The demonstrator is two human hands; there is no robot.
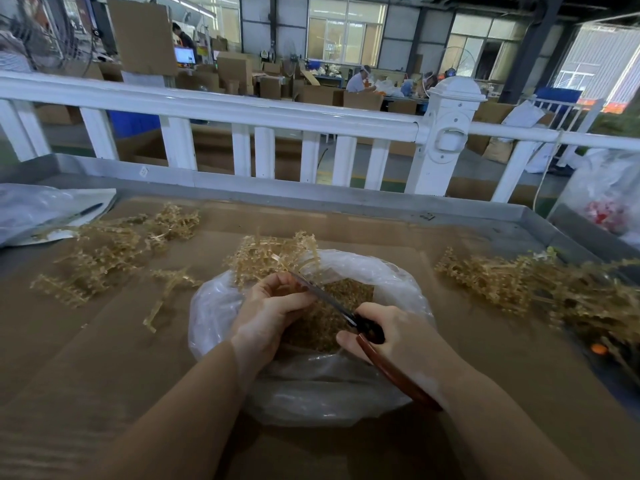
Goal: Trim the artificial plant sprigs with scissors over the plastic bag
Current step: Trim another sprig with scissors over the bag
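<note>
— What do you see on my screen right now?

— I see two bare hands over a clear plastic bag that sits in the middle of the table, near the front edge. The bag is open at the top and it is full of little tan cut bits.

— What is the left hand doing?

— My left hand is curled tight around a tan plant sprig. The bushy end of the sprig sticks up past the fingers, over the far rim of the bag.

— And the right hand?

— My right hand is wrapped around the scissors. They have a dark red handle that runs back under the wrist. The blades point up and left, toward the left hand, and the tip is right by the sprig at my fingers. I cannot tell if the blades are open or closed, they look like one thin line.

— Where are the other sprigs?

— One loose pile lies toward the far left part of the table, with a few thin stems beside it. A bigger pile lies by the right edge. Another plastic bag rests flat at the far left corner.

— Anything behind the table?

— A white fence runs along the far edge.
</note>
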